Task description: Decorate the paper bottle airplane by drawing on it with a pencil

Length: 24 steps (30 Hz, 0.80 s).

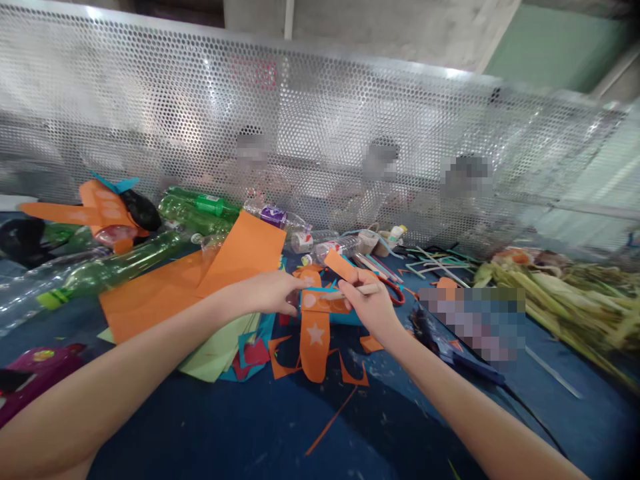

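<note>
Orange paper plane [315, 360] at centre of frame, lying on the blue counter [200, 433]; pale star on its lower wing, blue strip along its body. Left hand [273, 293] at the body's left end, grip clamped on it. Right hand [373, 310] over the right end, grip together on a pale slim stick [371, 289], tip end over the body. Orange strip [339, 264] stands just beside the right fingers; cannot tell if pinched.

Close by: orange offcuts [283, 363] around the lower wing; pale green sheets [207, 363] lower left of centre, big orange sheets [255, 250] above. Right of centre, dark blue corded tool [467, 363].

Farther out: second orange plane [103, 203] upper left, green bottle [127, 267] below it. Straws [443, 260] right of centre; yellowish husks [530, 300] at right edge. Perforated metal screen [320, 113] across the top, blurred people behind.
</note>
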Motion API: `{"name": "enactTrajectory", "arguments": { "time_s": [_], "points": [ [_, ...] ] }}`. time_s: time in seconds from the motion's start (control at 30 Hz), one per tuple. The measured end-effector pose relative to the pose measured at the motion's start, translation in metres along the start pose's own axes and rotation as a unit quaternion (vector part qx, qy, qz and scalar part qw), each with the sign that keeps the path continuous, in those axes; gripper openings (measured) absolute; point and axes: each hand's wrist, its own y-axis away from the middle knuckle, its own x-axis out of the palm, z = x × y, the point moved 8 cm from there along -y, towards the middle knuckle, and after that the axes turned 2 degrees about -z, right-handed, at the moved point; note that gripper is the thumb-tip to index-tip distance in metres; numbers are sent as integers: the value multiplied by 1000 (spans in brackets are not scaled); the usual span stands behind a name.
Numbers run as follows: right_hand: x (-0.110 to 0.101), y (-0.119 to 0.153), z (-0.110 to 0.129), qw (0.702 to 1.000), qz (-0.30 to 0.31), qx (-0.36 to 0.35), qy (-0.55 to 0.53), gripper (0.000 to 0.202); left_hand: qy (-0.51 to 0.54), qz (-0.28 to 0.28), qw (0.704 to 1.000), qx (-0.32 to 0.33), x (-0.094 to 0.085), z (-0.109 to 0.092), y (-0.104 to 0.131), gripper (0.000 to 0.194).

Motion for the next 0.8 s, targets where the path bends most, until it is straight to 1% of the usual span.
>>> {"name": "enactTrajectory", "arguments": {
  "time_s": [0.13,0.23,0.33,0.47,0.57,0.67,0.8],
  "points": [
    [-3,1,2,1000,-15,5,17,26,10,1,1000,3,2,1,-1,41],
    [-2,2,4,1000,-6,11,9,26,17,-2,1000,-2,4,3,-2,47],
    [1,2,5,1000,10,6,9,27,32,-9,999,23,4,1,-2,44],
    [-3,2,5,1000,-9,-3,7,27,22,-20,999,20,3,2,-1,37],
    [-1,2,4,1000,-2,-3,3,26,13,-22,999,26,3,2,-1,38],
    [1,2,3,1000,10,-5,-2,27,-4,-14,1000,18,4,4,-2,42],
    [-3,2,9,1000,-5,-27,13,28,-5,2,1000,3,5,5,-2,44]
  ]
}}
